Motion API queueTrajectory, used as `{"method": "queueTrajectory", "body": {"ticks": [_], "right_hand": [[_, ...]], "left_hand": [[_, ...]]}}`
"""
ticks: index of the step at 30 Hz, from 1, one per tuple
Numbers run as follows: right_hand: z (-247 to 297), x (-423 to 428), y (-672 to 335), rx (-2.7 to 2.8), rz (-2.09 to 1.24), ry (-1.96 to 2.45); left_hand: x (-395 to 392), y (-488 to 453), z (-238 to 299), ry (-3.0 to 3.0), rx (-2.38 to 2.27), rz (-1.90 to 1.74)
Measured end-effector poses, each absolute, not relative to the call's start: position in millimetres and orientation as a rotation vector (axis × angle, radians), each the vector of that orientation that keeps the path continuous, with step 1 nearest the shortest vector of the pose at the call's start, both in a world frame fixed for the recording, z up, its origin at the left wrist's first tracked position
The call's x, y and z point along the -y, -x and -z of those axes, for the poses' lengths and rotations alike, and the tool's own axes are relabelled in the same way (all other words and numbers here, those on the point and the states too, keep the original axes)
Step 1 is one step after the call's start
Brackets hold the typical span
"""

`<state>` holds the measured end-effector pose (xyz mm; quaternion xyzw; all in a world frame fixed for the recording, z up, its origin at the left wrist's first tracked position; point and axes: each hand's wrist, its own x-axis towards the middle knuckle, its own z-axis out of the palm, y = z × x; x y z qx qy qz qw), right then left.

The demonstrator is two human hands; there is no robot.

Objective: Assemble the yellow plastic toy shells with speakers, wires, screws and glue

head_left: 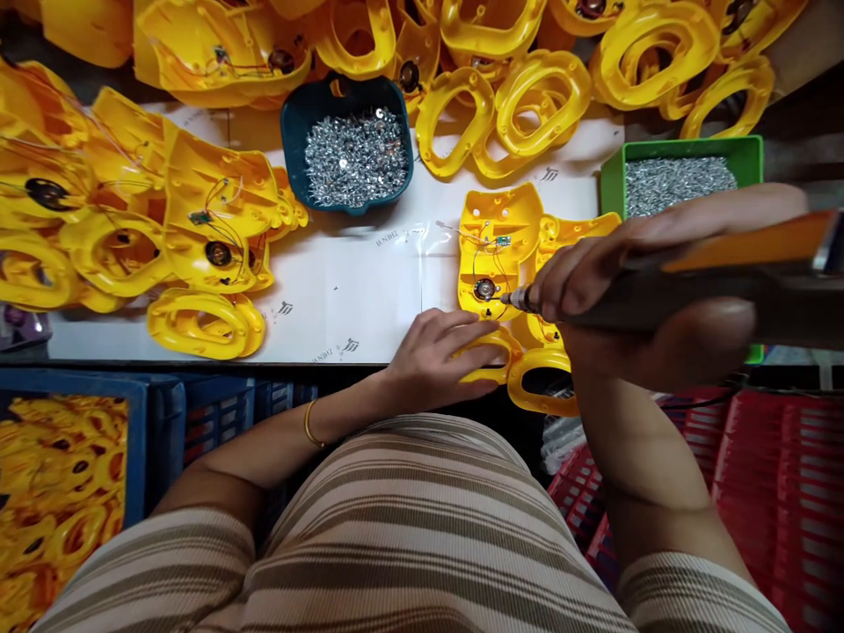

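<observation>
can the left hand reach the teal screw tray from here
Probably yes: only bare white sheet lies between the left hand and the teal screw tray, though it rests on a yellow shell.

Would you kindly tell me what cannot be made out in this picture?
Head view: the screwdriver is cut off by the right edge.
Head view: the right hand hides part of the yellow shell; the left hand covers its handle.
Head view: that hand also hides part of the green tray.
Head view: any screw at the screwdriver's tip is too small to tell.
</observation>
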<state>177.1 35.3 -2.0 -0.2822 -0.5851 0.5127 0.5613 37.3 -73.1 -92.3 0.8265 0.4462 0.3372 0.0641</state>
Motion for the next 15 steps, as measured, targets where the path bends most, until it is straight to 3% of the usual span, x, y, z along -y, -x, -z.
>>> {"method": "queueTrajectory", "body": {"ticks": [6, 15], "right_hand": [[29.2, -45.3, -165.8, 1.381, -1.146, 0.260], [31.2, -47.9, -161.6, 1.439, -1.265, 0.298]], "left_hand": [[77.6, -43.5, 97.6, -2.519, -1.326, -0.820], [75.4, -40.7, 105.2, -2.506, -1.260, -0.721]]}}
